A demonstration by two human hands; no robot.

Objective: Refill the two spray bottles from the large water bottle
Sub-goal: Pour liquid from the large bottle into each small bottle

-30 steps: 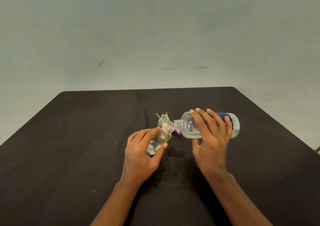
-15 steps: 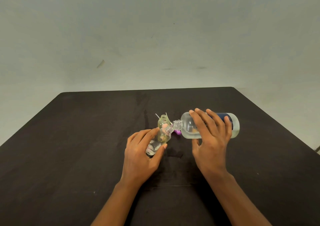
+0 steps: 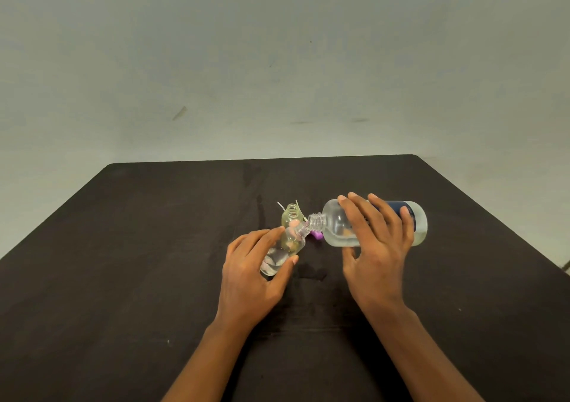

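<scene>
My right hand (image 3: 377, 247) grips the large clear water bottle (image 3: 336, 227), which has a dark blue label and is tipped on its side above the table. Its open neck meets the open mouth of a small clear spray bottle (image 3: 277, 258). That small bottle is tilted and my left hand (image 3: 251, 273) holds it by thumb and fingers. Water shows in its lower end. A second small spray bottle (image 3: 291, 215), yellowish and uncapped, stands upright just behind them.
The dark brown table (image 3: 123, 262) carries everything, with its far edge against a pale wall. A purple piece (image 3: 317, 234) lies under the large bottle's neck. Thin white tubes (image 3: 281, 206) poke out behind the yellowish bottle.
</scene>
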